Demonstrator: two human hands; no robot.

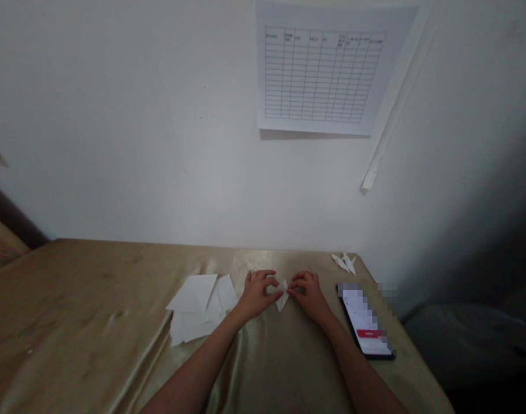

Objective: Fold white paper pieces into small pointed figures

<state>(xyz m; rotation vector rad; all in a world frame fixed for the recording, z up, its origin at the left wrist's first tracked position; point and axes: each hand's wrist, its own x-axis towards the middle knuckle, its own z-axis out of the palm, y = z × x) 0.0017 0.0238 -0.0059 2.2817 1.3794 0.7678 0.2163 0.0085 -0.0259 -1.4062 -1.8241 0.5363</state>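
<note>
A small folded piece of white paper (pixel 282 299), shaped like a narrow diamond, is held between my two hands just above the cloth. My left hand (pixel 259 292) pinches its left edge with thumb and index finger, the other fingers curled loosely. On the opposite edge, my right hand (pixel 307 291) grips the paper with thumb and fingertips. Left of my left hand lies a loose pile of white paper sheets (pixel 196 293). Beyond my right hand, two or so small folded paper shapes (pixel 345 263) rest near the table's far right corner.
A phone (pixel 366 322) with a lit screen lies near the table's right edge. Gold-brown cloth (pixel 94 322) with wrinkles covers the table. The table's back edge meets a white wall, where a printed table sheet (pixel 319 75) hangs. A dark rounded shape (pixel 465 339) stands beyond the right edge.
</note>
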